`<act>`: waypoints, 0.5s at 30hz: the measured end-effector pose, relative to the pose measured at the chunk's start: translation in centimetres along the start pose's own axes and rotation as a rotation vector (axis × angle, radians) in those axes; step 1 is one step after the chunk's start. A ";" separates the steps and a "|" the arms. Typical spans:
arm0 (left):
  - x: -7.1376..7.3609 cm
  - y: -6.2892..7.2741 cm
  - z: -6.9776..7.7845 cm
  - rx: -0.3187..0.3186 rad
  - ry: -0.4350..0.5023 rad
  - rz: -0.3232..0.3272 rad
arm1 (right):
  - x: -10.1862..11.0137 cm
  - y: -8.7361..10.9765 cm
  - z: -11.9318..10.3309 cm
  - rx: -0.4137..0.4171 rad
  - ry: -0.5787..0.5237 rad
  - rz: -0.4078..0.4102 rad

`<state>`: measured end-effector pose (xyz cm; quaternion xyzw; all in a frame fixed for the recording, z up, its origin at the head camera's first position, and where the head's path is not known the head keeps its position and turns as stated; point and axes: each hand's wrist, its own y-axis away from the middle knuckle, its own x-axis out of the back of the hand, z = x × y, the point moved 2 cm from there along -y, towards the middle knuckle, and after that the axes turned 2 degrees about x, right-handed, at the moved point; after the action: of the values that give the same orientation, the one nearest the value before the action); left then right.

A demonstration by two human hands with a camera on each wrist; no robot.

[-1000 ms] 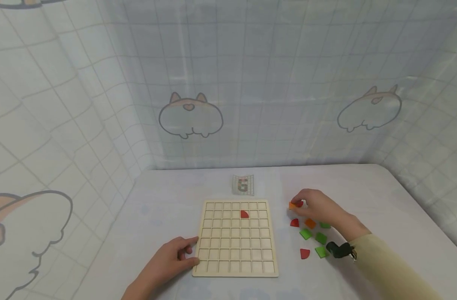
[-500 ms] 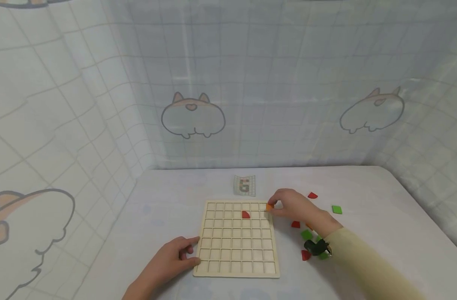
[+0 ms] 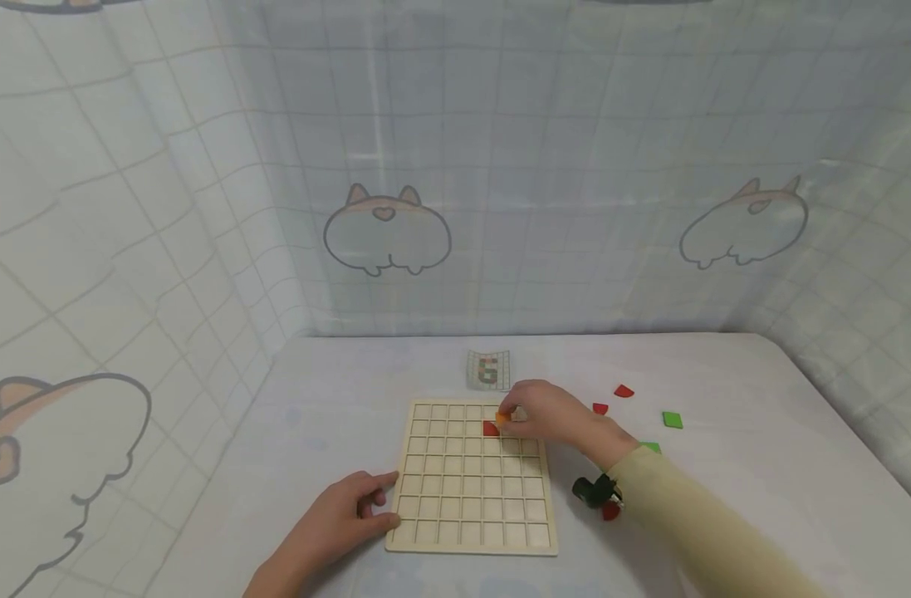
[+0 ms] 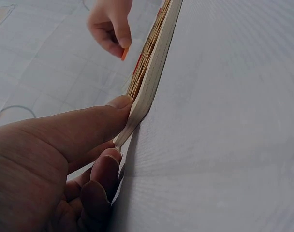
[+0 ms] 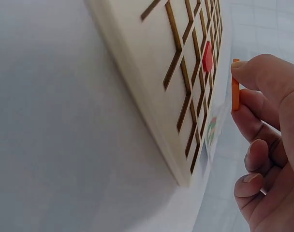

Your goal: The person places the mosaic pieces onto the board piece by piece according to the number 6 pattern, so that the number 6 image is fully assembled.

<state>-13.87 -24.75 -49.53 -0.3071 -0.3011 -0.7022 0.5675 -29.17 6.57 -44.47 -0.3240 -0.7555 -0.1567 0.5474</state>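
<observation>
Starting at the far left, there's a pale sheet (image 3: 193, 274) with a grid print and cartoon animal drawings, hung round the worktop (image 3: 335, 378).

Next up, the left hand (image 3: 339, 513): thumb and index are stretched out and spread apart, tips touching the left edge of the board, with the other fingers tucked in loosely. The wooden board (image 3: 451, 486) lies flat, split into seven rows and seven columns of shallow squares. Just behind it sits a small card (image 3: 488, 370) with a coloured pattern on a grid.

On the board there's one red quarter-round piece (image 3: 489, 428), second row from the back, fifth column from the left. Right by it is the orange piece (image 3: 503, 418), held up off the surface over the back right part of the board. The right hand (image 3: 548, 409) has it pinched between thumb and fingertips, remaining fingers curled in.

Then a black gadget (image 3: 595, 491) on that wrist, three red pieces (image 3: 624, 390) scattered around there (one partly behind the gadget), a green piece (image 3: 650, 447) half hidden by the tan sleeve (image 3: 694, 515), and a green square (image 3: 673, 419) further right.
</observation>
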 end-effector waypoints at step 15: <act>0.0 0.1 0.2 0.010 0.002 0.003 | -1.3 -2.7 -2.2 0.074 0.069 -0.046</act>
<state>-13.75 -24.58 -49.42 -0.3040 -0.3034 -0.7003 0.5702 -29.07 2.84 -44.56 -0.2805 -0.7487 -0.1520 0.5810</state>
